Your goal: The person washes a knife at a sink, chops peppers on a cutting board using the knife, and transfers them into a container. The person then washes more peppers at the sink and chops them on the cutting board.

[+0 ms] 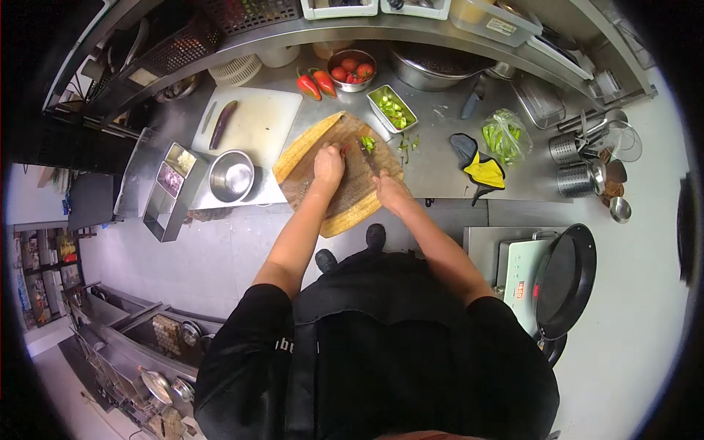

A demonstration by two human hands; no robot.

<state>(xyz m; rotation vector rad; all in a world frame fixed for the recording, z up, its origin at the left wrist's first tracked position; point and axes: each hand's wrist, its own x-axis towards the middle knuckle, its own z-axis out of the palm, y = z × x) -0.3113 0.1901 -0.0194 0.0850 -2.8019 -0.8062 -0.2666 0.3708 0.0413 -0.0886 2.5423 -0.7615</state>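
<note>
Step in hand is prob. chopping: R hand (394,192) is wrapped round the knife (369,160), blade at the green bits (368,143) on the board (348,194). L hand (329,165) is apart from R, fingers curled over mid-board near a reddish bit (345,148); can't tell if it's gripped. Next cut prob. calls for L fingers clear of blade. Tray (383,94) w/ green pcs sits just beyond board, scraps (405,149) to its R; white board (260,117) w/ eggplant (223,125) to its L. Nothing seems to block the blade.
</note>
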